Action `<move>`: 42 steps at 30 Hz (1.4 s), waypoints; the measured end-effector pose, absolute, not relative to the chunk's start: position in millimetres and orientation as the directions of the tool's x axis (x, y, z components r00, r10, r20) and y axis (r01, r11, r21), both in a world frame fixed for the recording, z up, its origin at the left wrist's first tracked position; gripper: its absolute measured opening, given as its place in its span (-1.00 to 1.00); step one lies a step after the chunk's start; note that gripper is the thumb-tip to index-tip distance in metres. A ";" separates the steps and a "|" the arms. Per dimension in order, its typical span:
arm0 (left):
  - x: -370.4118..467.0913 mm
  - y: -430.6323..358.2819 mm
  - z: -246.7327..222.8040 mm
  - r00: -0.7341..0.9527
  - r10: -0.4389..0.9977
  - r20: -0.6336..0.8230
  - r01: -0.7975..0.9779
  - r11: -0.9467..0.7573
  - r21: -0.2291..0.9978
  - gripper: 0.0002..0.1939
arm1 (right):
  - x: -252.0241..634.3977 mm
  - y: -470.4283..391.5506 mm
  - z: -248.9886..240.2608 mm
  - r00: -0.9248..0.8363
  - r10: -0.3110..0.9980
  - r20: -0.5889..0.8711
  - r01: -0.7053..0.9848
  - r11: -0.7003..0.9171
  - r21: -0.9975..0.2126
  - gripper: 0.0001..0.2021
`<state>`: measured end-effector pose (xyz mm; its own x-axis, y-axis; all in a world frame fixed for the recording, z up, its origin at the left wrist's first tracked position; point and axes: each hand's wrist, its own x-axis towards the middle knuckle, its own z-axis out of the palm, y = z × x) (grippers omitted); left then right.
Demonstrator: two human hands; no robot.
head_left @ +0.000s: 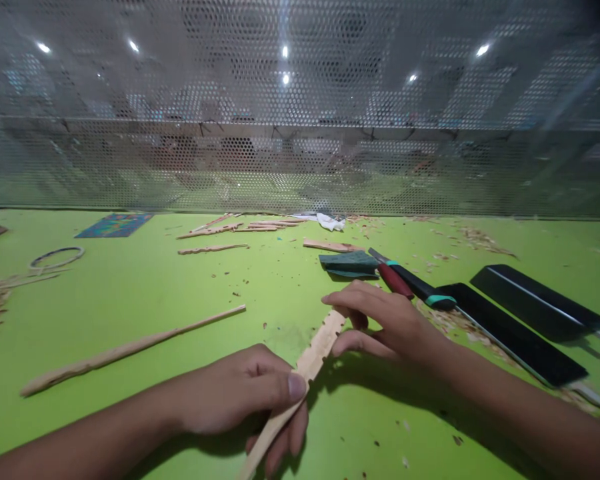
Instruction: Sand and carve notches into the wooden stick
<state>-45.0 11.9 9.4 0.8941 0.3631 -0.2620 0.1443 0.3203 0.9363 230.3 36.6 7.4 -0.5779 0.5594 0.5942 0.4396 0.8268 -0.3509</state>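
A pale wooden strip (320, 347) with small notches along its edges slants up from the bottom of the head view. My left hand (245, 390) is closed around its lower part, thumb pressed on top and fingers underneath. At the far end, my right hand (380, 323) has its thumb and fingers curled about the strip's edges. Left of them lies a long tapered wooden stick (135, 349). Beyond my right hand are a folded piece of dark green sandpaper (347, 263), a red-handled tool (395, 279) and a knife with a black and teal handle (415, 283).
Two black dark-bladed tools or trays (520, 340) lie at the right over wood shavings (450, 323). Carved wooden pieces (213, 249) lie at the back, near a patterned card (115, 225) and a ring (56, 256). A perforated metal screen (290, 167) bounds the green table (190, 287).
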 end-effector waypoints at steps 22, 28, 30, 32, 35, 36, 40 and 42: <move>-40.3 11.7 2.1 0.859 0.431 -0.275 0.030 0.495 0.869 -0.34 | 212.5 23.6 6.9 -0.593 0.511 0.622 0.409 0.857 -0.315 -0.70; -39.6 14.1 -2.8 0.865 0.422 -0.270 -0.005 0.545 0.839 -0.39 | 217.0 27.5 2.9 -0.626 0.538 0.565 0.423 0.842 -0.334 -0.67; -39.0 12.8 -4.5 0.857 0.438 -0.272 -0.019 0.554 0.832 -0.42 | 222.9 33.5 4.0 -0.618 0.563 0.549 0.453 0.826 -0.336 -0.64; -38.6 11.1 -6.2 0.837 0.471 -0.279 -0.035 0.555 0.831 -0.50 | 233.0 44.4 8.3 -0.578 0.615 0.536 0.537 0.781 -0.318 -0.65; -38.8 9.1 -7.5 0.800 0.522 -0.295 -0.055 0.554 0.831 -0.67 | 255.8 67.0 18.6 -0.390 0.822 0.414 0.833 0.507 -0.222 -0.72; -38.9 8.6 -7.5 0.792 0.533 -0.297 -0.063 0.555 0.829 -0.72 | 264.9 74.6 21.4 -0.269 0.903 0.336 0.930 0.334 -0.154 -0.72; -40.2 7.2 -7.2 0.775 0.564 -0.285 -0.102 0.557 0.824 -0.75 | 299.9 97.5 21.5 -0.025 0.973 0.229 0.998 0.036 -0.047 -0.71; -41.2 6.9 -7.5 0.780 0.558 -0.282 -0.097 0.553 0.827 -0.75 | 312.4 103.4 15.9 0.039 0.986 0.165 0.999 -0.039 -0.003 -0.72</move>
